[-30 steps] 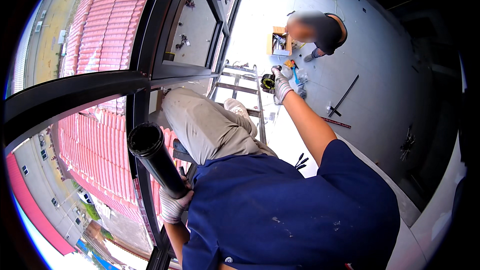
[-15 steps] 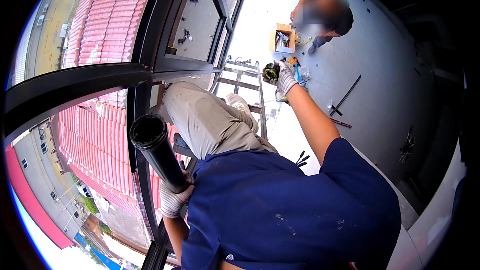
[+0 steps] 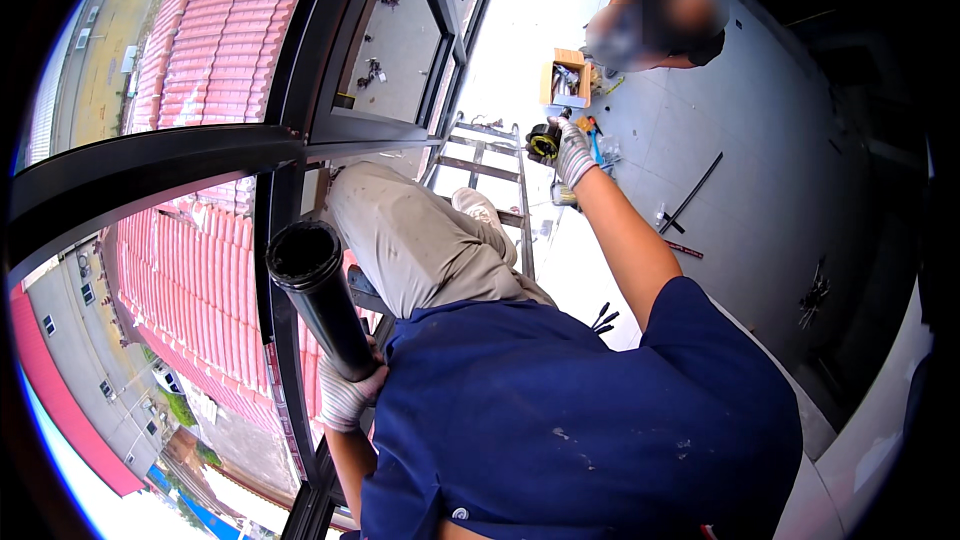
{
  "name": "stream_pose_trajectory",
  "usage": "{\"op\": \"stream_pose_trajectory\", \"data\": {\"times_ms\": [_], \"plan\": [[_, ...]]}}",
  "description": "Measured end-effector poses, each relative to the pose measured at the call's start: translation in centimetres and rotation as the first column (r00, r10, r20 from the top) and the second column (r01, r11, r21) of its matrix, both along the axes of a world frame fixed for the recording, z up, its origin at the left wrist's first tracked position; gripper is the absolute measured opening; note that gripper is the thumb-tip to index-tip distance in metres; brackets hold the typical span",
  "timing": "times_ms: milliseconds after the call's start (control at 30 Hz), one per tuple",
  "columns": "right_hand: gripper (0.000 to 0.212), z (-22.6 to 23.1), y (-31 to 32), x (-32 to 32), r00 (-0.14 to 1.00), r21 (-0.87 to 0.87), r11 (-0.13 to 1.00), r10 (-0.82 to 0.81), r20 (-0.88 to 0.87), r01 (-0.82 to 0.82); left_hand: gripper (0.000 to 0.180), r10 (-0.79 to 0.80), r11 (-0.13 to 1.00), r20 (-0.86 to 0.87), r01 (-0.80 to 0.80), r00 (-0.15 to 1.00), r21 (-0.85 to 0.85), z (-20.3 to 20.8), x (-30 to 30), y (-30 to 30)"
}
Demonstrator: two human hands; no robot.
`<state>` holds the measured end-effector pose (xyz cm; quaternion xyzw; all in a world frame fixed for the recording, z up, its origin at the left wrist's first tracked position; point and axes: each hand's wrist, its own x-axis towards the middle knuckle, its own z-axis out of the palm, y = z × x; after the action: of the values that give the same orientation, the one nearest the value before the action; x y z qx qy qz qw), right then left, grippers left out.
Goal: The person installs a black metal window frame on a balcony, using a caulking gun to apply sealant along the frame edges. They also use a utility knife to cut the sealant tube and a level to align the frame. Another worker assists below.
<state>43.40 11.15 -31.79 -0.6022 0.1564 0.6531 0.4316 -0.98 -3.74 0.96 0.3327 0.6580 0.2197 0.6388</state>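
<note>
My left hand, in a striped knit glove, is wrapped round the lower end of a thick black tube. The tube's round, open mouth tilts up and away from me, beside the dark window frame. Stretched out ahead over the ladder, my gloved right hand is closed on a black round part with a yellow ring. The part's far side and what its inside holds are too small to make out. Tube and part are well apart.
A metal ladder stands below by my shoe. On the pale floor are an open cardboard box of tools and a dark bar. Another person bends down beyond the box. Red roof tiles lie outside, below the window.
The tube's mouth has shifted slightly right and up in my left hand. My right hand stays nearly in place. The other person has moved back and bent lower.
</note>
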Motion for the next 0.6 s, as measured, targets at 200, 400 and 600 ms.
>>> {"op": "stream_pose_trajectory", "data": {"times_ms": [200,400,600], "plan": [[0.036,-1.0,0.0,1.0,0.999,-0.016,0.999,-0.038,0.03,0.038,0.048,-0.019,1.0,-0.025,0.019,1.0,-0.001,0.0,0.0,0.0],[0.046,-3.5,-1.2,3.2,0.995,-0.077,0.995,-0.055,0.089,0.062,0.048,-0.05,0.999,-0.03,0.05,0.998,0.02,-0.1,-0.2,0.1],[0.054,-7.0,-2.9,6.0,0.974,-0.073,0.989,-0.11,0.198,0.126,0.047,-0.056,0.998,-0.027,0.057,0.998,0.026,-0.1,0.0,0.3]]}}
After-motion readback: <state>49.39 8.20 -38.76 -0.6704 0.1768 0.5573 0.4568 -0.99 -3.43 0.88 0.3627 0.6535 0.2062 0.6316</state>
